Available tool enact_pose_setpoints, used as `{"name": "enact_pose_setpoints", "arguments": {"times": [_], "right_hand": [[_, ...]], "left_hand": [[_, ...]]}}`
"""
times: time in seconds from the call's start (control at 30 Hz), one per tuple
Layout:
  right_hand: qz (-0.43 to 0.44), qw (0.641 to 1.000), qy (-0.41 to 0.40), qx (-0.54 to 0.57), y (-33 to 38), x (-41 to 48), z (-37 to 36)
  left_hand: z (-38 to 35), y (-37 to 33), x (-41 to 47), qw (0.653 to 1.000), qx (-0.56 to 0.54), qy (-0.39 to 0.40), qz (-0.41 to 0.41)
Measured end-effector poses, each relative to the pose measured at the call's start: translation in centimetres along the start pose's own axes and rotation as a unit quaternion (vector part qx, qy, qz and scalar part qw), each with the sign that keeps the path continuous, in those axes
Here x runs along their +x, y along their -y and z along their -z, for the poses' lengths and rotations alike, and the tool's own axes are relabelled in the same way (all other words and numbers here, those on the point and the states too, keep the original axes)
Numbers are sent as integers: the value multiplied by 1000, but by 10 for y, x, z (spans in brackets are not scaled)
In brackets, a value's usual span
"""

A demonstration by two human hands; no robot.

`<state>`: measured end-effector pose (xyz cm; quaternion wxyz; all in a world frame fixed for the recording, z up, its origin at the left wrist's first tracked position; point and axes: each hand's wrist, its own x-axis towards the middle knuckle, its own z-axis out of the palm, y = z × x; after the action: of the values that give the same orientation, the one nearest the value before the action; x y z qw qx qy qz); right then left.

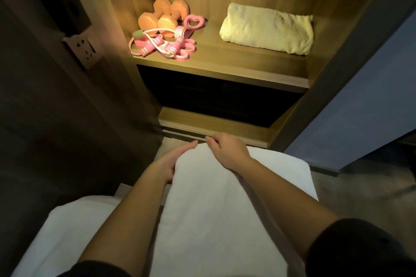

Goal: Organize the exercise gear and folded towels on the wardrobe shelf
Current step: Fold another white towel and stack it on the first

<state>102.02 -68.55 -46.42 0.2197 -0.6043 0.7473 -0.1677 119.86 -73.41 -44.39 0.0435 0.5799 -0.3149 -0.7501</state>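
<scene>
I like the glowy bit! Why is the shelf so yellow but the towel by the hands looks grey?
Head view: warm light falls on the shelf, so the dumbbells and folded towel glow yellow; the white towel under the left hand and right hand lies outside that glow, in dimmer light; the left wall sits in shadow.

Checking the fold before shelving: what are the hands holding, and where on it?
The white towel. The right hand pinches its far edge; the left hand lies with straight fingers along its left edge, not clearly gripping.
</scene>
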Motion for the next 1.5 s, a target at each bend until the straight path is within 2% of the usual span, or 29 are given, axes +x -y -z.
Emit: {"name": "enact_pose_setpoints", "arguments": {"times": [0.1,0.17,0.27,0.37,0.4,0.43,0.53,0.6,0.67,0.77,0.87,0.97,1.07,1.13,1.23,1.27,1.37,1.5], "right_hand": [[0,1000,-2,3,-7,-5,-9],[-3,999,-34,17,-14,-13,-16],[-15,998,-59,29,-20,-21,-23],[-1,999,-47,5,-23,-21,-24],[9,999,-48,0,-22,-20,-23],[16,999,-50,-9,-21,-20,-22],[-4,995,-41,-95,-30,-27,-17],[-65,981,14,-183,-48,-37,-9],[-145,963,59,-220,-71,-45,2],[-256,952,74,-148,-102,-60,18],[-291,952,83,-32,-118,-78,28],[-257,961,89,-48,-124,-97,31],[-167,976,33,-139,-114,-108,30],[-103,984,28,-142,-94,-109,25],[-33,973,101,-203,-74,-124,8],[-24,968,112,-222,-76,-132,6],[-5,970,110,-217,-93,-159,18],[52,963,124,-233,-100,-184,33]], "left_hand": [[8,-7,11,998,11,-42,-50],[6,-7,18,977,143,-119,-107],[-5,2,24,874,368,-255,-186],[-13,5,20,719,555,-360,-213],[-20,2,19,691,573,-373,-234],[-31,1,18,681,575,-371,-262],[-76,13,17,704,566,-284,-321],[-86,26,19,717,585,-234,-299],[-75,31,24,750,564,-217,-270],[-69,31,30,776,546,-202,-243],[-71,29,31,782,548,-183,-235],[-58,37,27,752,589,-142,-261],[-59,51,14,712,628,-123,-288],[-77,62,2,685,644,-110,-322],[-92,86,-17,583,731,-106,-339],[-86,94,-23,568,742,-107,-340],[-51,106,-41,588,719,-73,-364],[-28,118,-60,574,721,-26,-387]]}}
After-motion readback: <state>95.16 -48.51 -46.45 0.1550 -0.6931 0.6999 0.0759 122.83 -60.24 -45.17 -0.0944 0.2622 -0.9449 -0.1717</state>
